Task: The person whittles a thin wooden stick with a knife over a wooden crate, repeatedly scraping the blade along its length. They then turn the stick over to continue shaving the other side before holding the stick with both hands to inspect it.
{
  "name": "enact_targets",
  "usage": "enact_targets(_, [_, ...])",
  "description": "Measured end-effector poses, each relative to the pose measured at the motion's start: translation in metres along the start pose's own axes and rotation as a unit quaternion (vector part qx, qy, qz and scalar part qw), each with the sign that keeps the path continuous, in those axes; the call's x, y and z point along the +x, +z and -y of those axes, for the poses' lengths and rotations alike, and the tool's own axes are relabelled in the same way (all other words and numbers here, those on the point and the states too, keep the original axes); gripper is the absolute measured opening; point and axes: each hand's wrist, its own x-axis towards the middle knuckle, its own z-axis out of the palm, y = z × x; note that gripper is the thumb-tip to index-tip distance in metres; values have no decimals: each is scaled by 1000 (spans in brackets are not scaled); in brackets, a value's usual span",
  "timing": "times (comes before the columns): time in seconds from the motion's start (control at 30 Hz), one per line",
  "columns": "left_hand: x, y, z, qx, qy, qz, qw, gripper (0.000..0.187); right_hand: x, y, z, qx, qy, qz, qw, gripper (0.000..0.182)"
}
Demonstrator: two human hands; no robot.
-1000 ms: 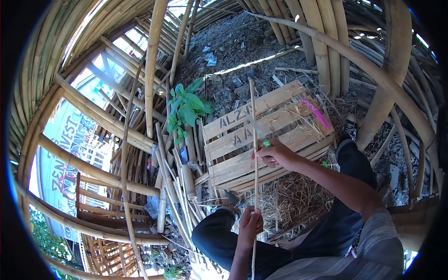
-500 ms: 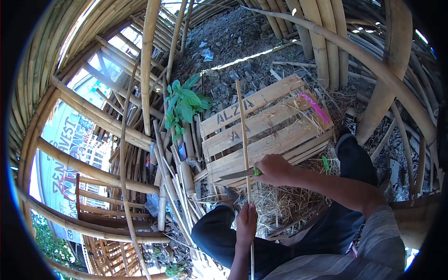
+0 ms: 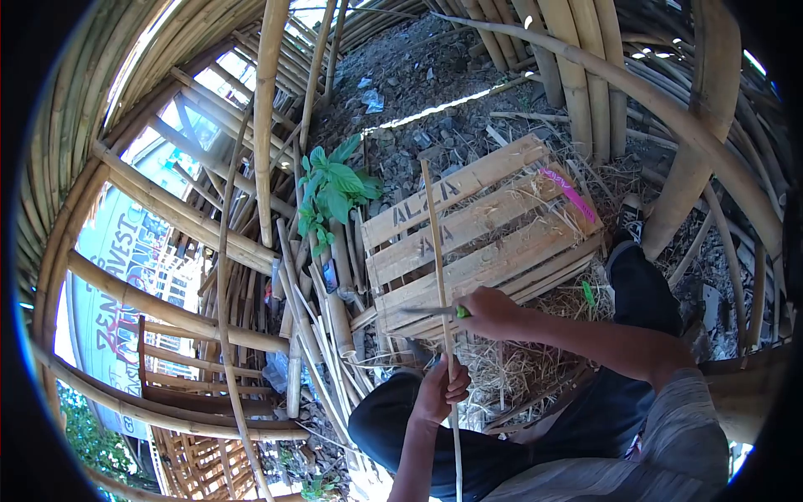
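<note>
A long thin bamboo strip (image 3: 437,243) runs upright through the view, its upper part over a slatted wooden crate (image 3: 477,243). My left hand (image 3: 439,388) is closed round the strip below the crate's front edge. My right hand (image 3: 492,314) is closed on the green handle of a knife (image 3: 428,311). The knife's blade points left and crosses the strip above my left hand. Pink marking and black letters show on the crate's slats.
Straw and shavings (image 3: 527,376) lie below the crate, between my legs. Split bamboo pieces (image 3: 322,343) and a leafy green plant (image 3: 335,186) are to the left. Thick bamboo poles (image 3: 698,125) stand at right. Rubble (image 3: 410,75) covers the ground behind.
My left hand has moved slightly up the strip and turned, its fingers now showing. The top of the strip is a little lower. My right hand and the knife have shifted slightly.
</note>
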Motion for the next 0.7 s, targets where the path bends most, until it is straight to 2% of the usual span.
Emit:
enact_targets(0.03, [2,5,-7,31,-10,-2,999,37,6,-8,-3,117,24,-25,993,25])
enact_targets(0.07, [5,10,-12,62,-21,-4,998,38,11,-13,-3,113,21,-32,993,25])
enact_targets(0.1, [8,14,-17,69,-31,4,997,37,16,-19,-4,281,28,-64,957,24])
enact_targets(0.13, [11,17,-21,75,-31,12,997,37,20,-24,-7,440,31,-93,893,23])
enact_targets(0.17, [13,21,-23,92,-39,10,995,36,25,-30,-9,488,34,-75,869,27])
enact_targets(0.27, [24,39,-35,135,-42,26,990,34,23,-44,-9,451,57,-78,887,27])
enact_targets(0.33, [33,59,-43,195,4,0,981,33,24,-47,-6,415,57,-91,904,28])
enact_targets(0.4, [46,70,-51,196,9,-1,981,32,19,-51,4,313,28,-118,942,30])
enact_targets(0.47, [59,71,-53,137,8,60,989,33,18,-52,4,272,27,-112,955,30])
enact_targets(0.53, [67,70,-51,85,3,91,992,33,17,-52,2,319,51,-103,941,28])
enact_targets(0.6, [71,67,-49,-66,-33,142,987,32,18,-55,-2,335,73,-104,934,29])
enact_targets(0.67, [76,60,-48,-87,-43,135,986,31,19,-55,-10,346,63,-73,933,29])
enact_targets(0.7, [77,58,-50,-53,-46,128,989,30,17,-54,-12,344,74,-68,934,29])
